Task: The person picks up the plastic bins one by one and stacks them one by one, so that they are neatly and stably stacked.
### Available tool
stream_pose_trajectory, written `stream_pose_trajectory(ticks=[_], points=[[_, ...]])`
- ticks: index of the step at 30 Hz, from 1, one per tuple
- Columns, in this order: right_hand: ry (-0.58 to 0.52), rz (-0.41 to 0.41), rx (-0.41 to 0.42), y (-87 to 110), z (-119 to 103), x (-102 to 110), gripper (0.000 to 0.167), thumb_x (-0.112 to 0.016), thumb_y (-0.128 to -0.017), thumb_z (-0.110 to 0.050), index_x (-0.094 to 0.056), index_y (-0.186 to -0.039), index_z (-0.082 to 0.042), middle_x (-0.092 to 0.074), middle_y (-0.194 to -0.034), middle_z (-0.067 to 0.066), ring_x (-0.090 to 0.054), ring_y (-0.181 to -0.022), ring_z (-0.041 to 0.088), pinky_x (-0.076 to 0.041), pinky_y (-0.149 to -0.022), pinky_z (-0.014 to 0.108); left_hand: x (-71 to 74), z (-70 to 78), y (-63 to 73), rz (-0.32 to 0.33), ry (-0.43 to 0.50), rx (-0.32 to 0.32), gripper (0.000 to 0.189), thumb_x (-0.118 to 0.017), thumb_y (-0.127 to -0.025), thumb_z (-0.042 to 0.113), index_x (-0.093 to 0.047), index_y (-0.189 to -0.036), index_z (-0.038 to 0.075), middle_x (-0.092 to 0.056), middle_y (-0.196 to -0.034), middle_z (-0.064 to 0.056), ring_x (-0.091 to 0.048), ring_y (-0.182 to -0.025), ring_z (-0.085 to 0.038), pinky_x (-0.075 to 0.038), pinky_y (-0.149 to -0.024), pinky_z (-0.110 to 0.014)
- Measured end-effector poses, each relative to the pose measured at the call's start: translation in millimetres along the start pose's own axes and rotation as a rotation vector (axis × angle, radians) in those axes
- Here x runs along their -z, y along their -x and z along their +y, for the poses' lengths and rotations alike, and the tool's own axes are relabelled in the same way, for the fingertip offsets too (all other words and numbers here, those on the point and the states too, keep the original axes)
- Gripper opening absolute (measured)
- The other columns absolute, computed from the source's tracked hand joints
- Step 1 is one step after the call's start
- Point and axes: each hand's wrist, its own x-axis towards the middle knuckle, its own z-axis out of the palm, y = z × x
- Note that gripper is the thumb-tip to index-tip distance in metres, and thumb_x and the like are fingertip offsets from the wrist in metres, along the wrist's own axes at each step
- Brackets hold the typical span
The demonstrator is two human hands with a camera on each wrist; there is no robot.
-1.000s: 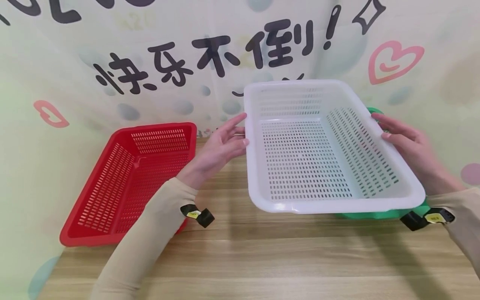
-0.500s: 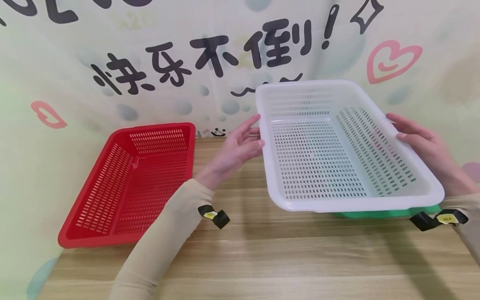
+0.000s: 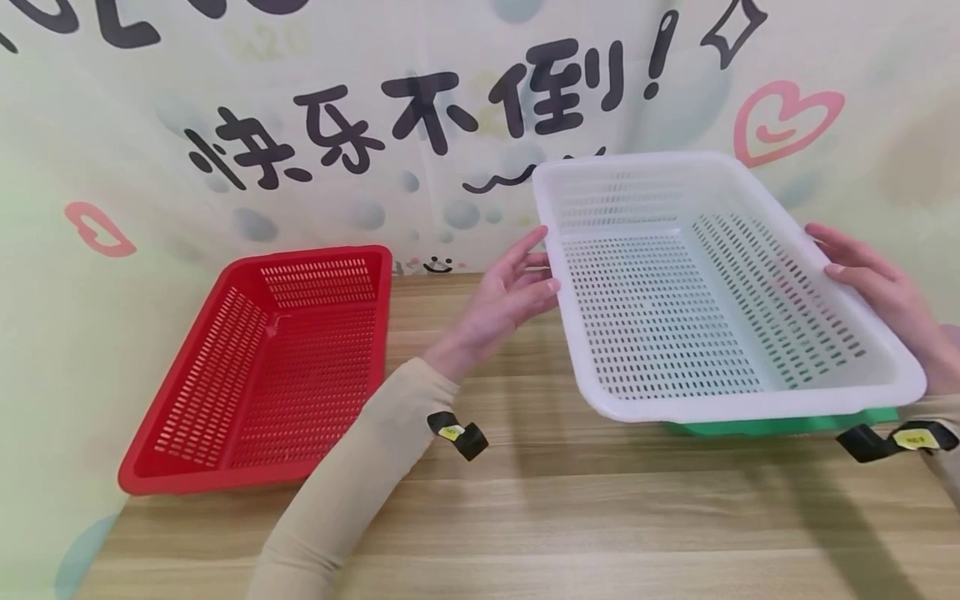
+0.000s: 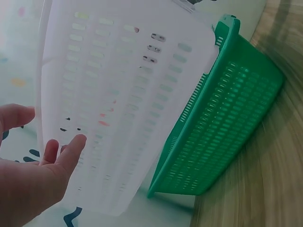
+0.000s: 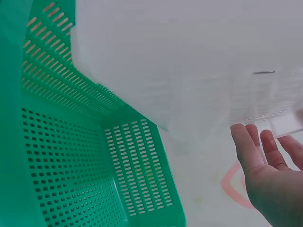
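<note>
A white plastic basket [image 3: 750, 406] with slotted walls is raised above the table at the right, its open side tilted toward the head camera. My left hand [image 3: 506, 300] holds its left side at the rim, fingers and thumb spread along the edge. At the opposite long side, my right hand [image 3: 885, 292] grips the rim, some fingers hidden behind it. Below it sits a green slotted basket [image 4: 222, 127], mostly covered in the head view. The right wrist view shows the green basket's inside [image 5: 71, 165] with the white basket's wall over its edge.
A red slotted basket [image 3: 255, 478] stands on the wooden table [image 3: 525, 533] at the left, near the wall. Behind the table hangs a printed cloth [image 3: 420, 42] with dark lettering and pink hearts.
The white basket has moved to the right with both hands on it, over the green basket, which is now more covered. The red basket has stayed in place.
</note>
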Motion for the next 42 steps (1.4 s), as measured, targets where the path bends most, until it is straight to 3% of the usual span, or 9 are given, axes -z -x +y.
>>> stream_pose_trajectory(ticks=[7, 16, 24, 28, 34, 42], points=[[0.012, 0.074, -0.011, 7.8, -3, 9, 0.050, -0.025, -0.103, 0.001, -0.035, -0.149, -0.016, -0.056, -0.132, 0.002, -0.067, -0.100, 0.023, -0.058, -0.070, 0.036, -9.0, -10.6, -3.2, -0.005, 0.028, -0.009, 0.069, -0.048, -0.092, -0.015, -0.024, -0.153, 0.009, -0.045, -0.129, -0.016, -0.052, -0.110, -0.020, -0.048, -0.095, -0.035], [0.190, 0.180, -0.093, 8.4, -14, 18, 0.048, -0.029, -0.104, -0.005, -0.033, -0.147, -0.024, -0.057, -0.127, -0.004, -0.068, -0.090, 0.021, -0.058, -0.061, 0.037, -19.0, -19.7, -7.1, 0.010, 0.040, -0.023, 0.070, -0.049, -0.091, -0.015, -0.026, -0.152, 0.010, -0.045, -0.131, -0.015, -0.050, -0.114, -0.021, -0.048, -0.095, -0.034], [0.145, 0.227, -0.090, 9.2, -22, 42, 0.047, -0.029, -0.103, -0.002, -0.043, -0.139, -0.029, -0.059, -0.121, -0.016, -0.066, -0.091, 0.012, -0.057, -0.062, 0.028, -29.3, -29.8, -10.3, 0.012, 0.048, -0.034, 0.068, -0.050, -0.091, -0.015, -0.029, -0.151, 0.010, -0.043, -0.139, -0.017, -0.048, -0.122, -0.025, -0.049, -0.095, -0.034], [0.123, 0.186, -0.054, 10.8, -23, 53, 0.049, -0.027, -0.103, 0.000, -0.048, -0.136, -0.028, -0.061, -0.121, -0.015, -0.066, -0.092, 0.010, -0.057, -0.063, 0.027, -35.7, -36.0, -10.5, 0.016, 0.055, -0.039, 0.067, -0.050, -0.091, -0.014, -0.031, -0.150, 0.009, -0.044, -0.138, -0.014, -0.049, -0.122, -0.025, -0.050, -0.093, -0.035], [-0.015, 0.089, -0.040, 8.8, -30, 67, 0.053, -0.023, -0.102, 0.005, -0.061, -0.129, -0.020, -0.065, -0.117, -0.008, -0.067, -0.093, 0.012, -0.056, -0.065, 0.025, -43.2, -45.5, -12.3, 0.018, 0.089, -0.044, 0.068, -0.050, -0.090, -0.016, -0.030, -0.151, 0.008, -0.044, -0.136, -0.011, -0.046, -0.124, -0.026, -0.050, -0.093, -0.035], [-0.186, 0.014, -0.029, 7.0, -32, 86, 0.051, -0.022, -0.102, 0.007, -0.059, -0.131, -0.011, -0.065, -0.121, 0.003, -0.067, -0.097, 0.020, -0.057, -0.071, 0.030, -52.0, -55.7, -16.8, 0.010, 0.095, -0.055, 0.068, -0.049, -0.090, -0.016, -0.029, -0.151, 0.006, -0.043, -0.137, -0.010, -0.047, -0.124, -0.024, -0.049, -0.094, -0.035]])
